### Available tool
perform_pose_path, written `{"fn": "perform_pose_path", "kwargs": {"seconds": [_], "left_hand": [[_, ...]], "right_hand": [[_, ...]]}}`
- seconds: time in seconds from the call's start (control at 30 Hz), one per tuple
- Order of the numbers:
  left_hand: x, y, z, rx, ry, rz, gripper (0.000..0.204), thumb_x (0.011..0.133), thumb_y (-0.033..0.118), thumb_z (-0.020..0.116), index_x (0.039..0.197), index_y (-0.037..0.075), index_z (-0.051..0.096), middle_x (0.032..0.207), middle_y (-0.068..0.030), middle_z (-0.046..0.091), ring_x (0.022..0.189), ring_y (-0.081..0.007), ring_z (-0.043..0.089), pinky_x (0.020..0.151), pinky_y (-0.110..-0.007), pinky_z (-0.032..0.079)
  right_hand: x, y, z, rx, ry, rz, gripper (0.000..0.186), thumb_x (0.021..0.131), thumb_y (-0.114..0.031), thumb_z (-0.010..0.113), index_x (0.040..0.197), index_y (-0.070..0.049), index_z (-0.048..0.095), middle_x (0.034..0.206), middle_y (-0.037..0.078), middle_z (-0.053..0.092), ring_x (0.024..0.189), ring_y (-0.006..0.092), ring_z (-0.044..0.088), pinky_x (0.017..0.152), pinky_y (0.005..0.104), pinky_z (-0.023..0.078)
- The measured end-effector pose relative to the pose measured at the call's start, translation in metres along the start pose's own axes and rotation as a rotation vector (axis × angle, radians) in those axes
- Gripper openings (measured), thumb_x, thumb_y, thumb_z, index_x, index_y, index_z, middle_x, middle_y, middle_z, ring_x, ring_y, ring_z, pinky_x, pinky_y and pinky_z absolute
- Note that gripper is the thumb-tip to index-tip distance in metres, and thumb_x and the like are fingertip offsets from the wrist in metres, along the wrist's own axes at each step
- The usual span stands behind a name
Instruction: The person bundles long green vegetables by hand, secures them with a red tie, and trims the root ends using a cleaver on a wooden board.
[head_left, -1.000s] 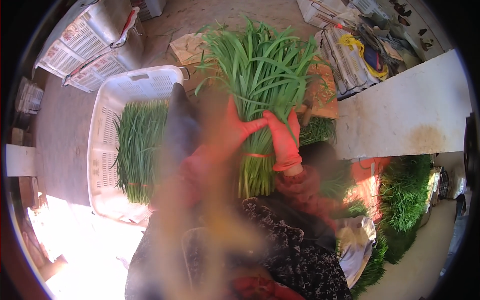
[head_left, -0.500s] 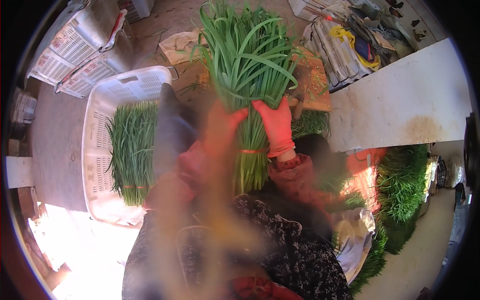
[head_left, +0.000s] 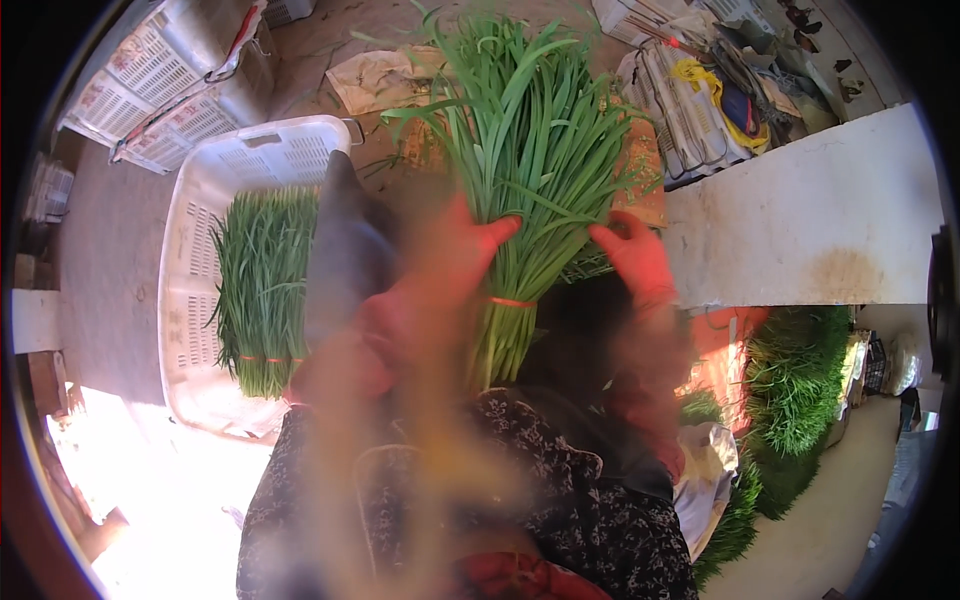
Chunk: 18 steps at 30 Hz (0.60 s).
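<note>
My left hand (head_left: 468, 238), in a red glove and partly blurred by a haze over the view, is closed round an upright bunch of long green leafy stalks (head_left: 515, 140), tied low down with a red band (head_left: 512, 302). My right hand (head_left: 630, 250), also red-gloved, is at the bunch's right side, fingers apart, its fingertips beside the outer leaves. A wooden board (head_left: 640, 170) with green scraps shows behind the bunch.
A white basket (head_left: 185, 300) holding banded greens (head_left: 260, 290) is at left. Stacked crates (head_left: 170, 80) stand upper left. A white ledge (head_left: 780, 210) runs at right, folded sacks (head_left: 680, 110) above it and heaps of greens (head_left: 795, 380) below.
My right hand has let go of the middle of the bunch and moved right. The leaves fan out wider to the right; my left hand still grips them.
</note>
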<state>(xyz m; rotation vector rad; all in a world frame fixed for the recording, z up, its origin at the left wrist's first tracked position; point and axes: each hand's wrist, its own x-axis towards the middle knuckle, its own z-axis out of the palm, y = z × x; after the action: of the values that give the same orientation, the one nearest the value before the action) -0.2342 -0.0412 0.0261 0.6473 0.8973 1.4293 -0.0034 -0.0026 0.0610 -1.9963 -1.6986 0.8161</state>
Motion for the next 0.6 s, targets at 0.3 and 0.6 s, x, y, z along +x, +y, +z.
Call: {"fn": "perform_pose_path", "kwargs": {"seconds": [0.3,0.6], "left_hand": [[-0.006,-0.001,0.023,0.043,-0.058,-0.029,0.042,0.081,0.001,0.069,0.12,0.001,0.055,0.105,-0.0063,0.067,0.094,-0.0148,0.063,0.081,-0.03,0.052],[-0.005,-0.009,0.028,0.215,-0.051,-0.026,0.048,0.081,0.006,0.066,0.126,0.001,0.052,0.108,-0.0118,0.067,0.098,-0.0195,0.064,0.087,-0.033,0.05]], "right_hand": [[-0.023,-0.14,0.013,-0.218,0.149,-0.669,0.022,0.088,-0.023,0.064,0.109,-0.018,0.069,0.075,0.008,0.068,0.067,0.023,0.066,0.061,0.0334,0.051],[0.007,-0.111,0.027,-0.441,0.193,-0.739,0.016,0.087,-0.029,0.062,0.091,-0.014,0.058,0.073,0.011,0.066,0.068,0.0349,0.064,0.059,0.0433,0.05]]}}
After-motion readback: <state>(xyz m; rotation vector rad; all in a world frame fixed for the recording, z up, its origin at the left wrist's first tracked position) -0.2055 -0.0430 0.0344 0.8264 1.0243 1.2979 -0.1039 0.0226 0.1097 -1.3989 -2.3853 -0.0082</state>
